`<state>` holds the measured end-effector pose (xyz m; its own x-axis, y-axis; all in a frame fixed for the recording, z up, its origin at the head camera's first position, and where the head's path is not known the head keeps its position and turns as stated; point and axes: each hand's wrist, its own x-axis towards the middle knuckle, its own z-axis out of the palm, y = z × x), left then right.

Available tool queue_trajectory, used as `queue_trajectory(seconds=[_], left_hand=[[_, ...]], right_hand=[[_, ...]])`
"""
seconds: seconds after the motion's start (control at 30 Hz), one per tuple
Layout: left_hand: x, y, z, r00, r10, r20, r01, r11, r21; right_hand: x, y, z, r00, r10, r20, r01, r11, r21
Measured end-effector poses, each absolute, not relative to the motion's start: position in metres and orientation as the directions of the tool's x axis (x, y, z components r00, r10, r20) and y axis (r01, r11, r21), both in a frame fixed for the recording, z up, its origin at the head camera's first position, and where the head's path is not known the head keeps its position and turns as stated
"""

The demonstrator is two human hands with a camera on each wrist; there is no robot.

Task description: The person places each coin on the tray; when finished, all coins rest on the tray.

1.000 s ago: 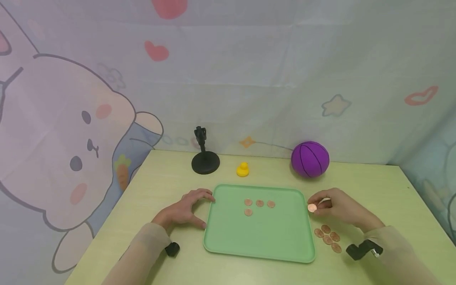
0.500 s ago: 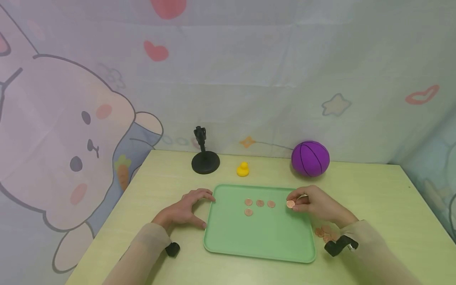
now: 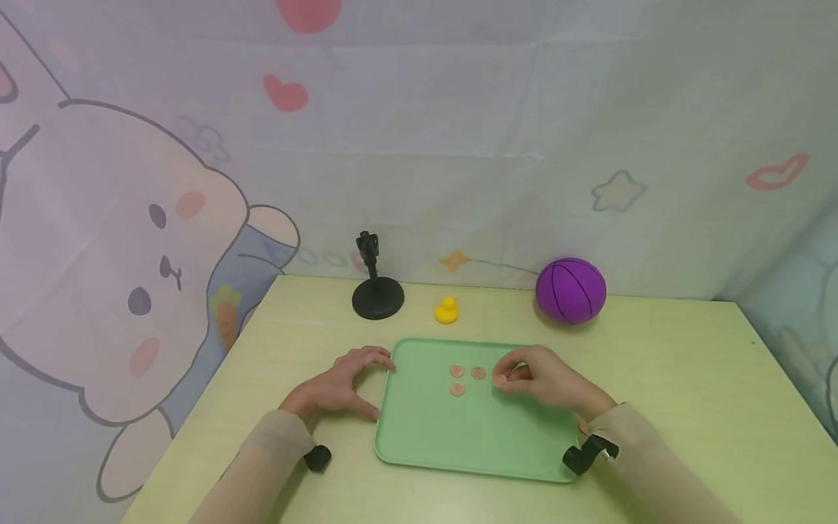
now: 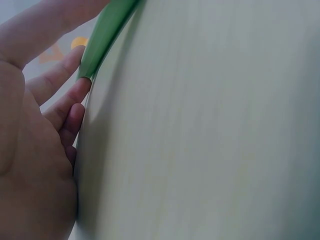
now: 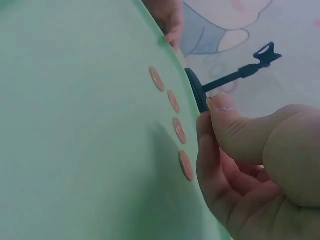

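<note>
My right hand (image 3: 540, 378) pinches a copper coin (image 3: 500, 380) between thumb and fingertips, over the right half of the green tray (image 3: 471, 444). Several copper coins lie flat on the tray: in the head view one (image 3: 456, 371) is at the left of a short row, with another coin (image 3: 457, 389) just in front of it. The right wrist view shows a coin (image 5: 186, 165) nearest my fingers, which the hand hides from the head. My left hand (image 3: 343, 382) rests at the tray's left rim, fingers (image 4: 75, 92) and thumb spread, fingertips touching the edge.
More loose coins (image 3: 583, 428) lie right of the tray, mostly hidden under my right wrist. Behind the tray stand a black stand (image 3: 377, 298), a yellow rubber duck (image 3: 447, 311) and a purple ball (image 3: 571, 291). A printed cloth (image 3: 419, 182) hangs behind the table.
My right hand has carried the pinched coin left, from beside the tray's right rim to over the tray near the row's right end. My left hand has stayed still.
</note>
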<state>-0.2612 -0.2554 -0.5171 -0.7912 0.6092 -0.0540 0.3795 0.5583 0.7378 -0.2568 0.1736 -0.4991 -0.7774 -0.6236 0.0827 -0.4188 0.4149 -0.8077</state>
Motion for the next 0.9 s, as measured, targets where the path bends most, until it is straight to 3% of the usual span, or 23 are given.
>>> queue_trajectory(seconds=[0.3, 0.9], left_hand=[[-0.261, -0.255, -0.517, -0.792, 0.607, -0.056, 0.375, 0.557, 0.741], [-0.26, -0.255, -0.516, -0.792, 0.609, -0.055, 0.375, 0.554, 0.743]], right_hand=[[-0.25, 0.154, -0.504, -0.751, -0.646, 0.134, -0.556, 0.51, -0.656], [-0.246, 0.136, -0.508, -0.778, -0.617, 0.115, -0.56, 0.599, -0.573]])
